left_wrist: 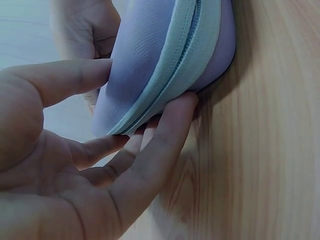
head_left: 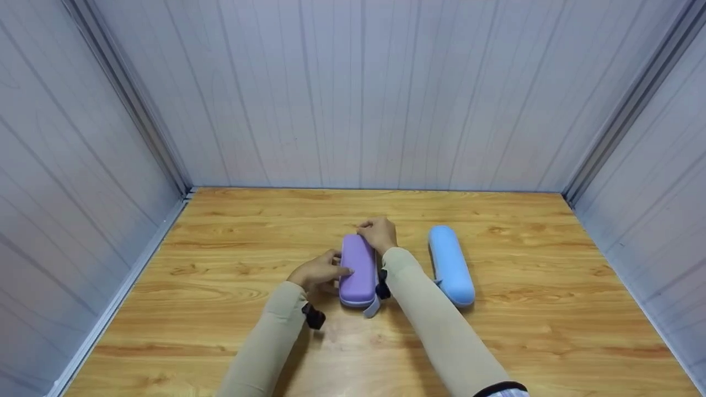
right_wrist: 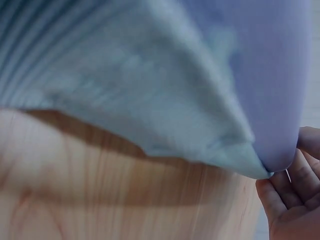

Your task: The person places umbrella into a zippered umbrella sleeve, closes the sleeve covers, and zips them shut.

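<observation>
Bench (head_left: pixel 220 314): two cases on it, near mid-width, roughly side by side. Zippered case (head_left: pixel 357 270) to the left, long axis running front to back; its strap (head_left: pixel 372 307) juts from the near right corner. Second case (head_left: pixel 452 264) to the right, apart from the first, near end angled rightward. Left hand (head_left: pixel 320 270) against the zippered case's left side, thumb on top; right hand (head_left: pixel 379 234) at its far end, right forearm between the cases. Back wall (head_left: pixel 353 94) behind bench; side walls (head_left: pixel 71 138) flank it.
</observation>
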A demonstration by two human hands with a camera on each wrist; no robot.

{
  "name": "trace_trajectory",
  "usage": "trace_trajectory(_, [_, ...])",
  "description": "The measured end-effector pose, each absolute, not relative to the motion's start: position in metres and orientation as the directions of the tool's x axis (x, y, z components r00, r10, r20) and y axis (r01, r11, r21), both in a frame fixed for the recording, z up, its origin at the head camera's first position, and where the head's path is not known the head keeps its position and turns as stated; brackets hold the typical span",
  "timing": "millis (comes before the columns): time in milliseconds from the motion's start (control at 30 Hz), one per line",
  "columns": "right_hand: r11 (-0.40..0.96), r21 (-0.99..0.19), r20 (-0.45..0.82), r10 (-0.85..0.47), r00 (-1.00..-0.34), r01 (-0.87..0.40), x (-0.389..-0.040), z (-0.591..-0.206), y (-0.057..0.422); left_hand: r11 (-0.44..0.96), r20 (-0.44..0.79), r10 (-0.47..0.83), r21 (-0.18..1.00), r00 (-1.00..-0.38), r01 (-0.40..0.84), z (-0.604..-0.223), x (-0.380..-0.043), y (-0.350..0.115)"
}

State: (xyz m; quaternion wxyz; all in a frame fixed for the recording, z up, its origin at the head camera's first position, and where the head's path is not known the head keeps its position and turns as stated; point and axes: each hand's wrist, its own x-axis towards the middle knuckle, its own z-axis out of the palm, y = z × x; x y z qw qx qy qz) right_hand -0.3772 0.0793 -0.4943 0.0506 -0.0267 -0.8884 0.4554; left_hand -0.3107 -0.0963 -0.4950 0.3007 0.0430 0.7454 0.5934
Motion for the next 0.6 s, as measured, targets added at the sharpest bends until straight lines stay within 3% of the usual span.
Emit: trace_trajectory(600, [0.641,-0.756,0.034,-0.162,-0.986,-0.131,-0.3716,-0.4922,0.0885,0.276,-0.399,0.414,0.911,-0.818,-0.305,-0.4967,-0.3098,-0.0960])
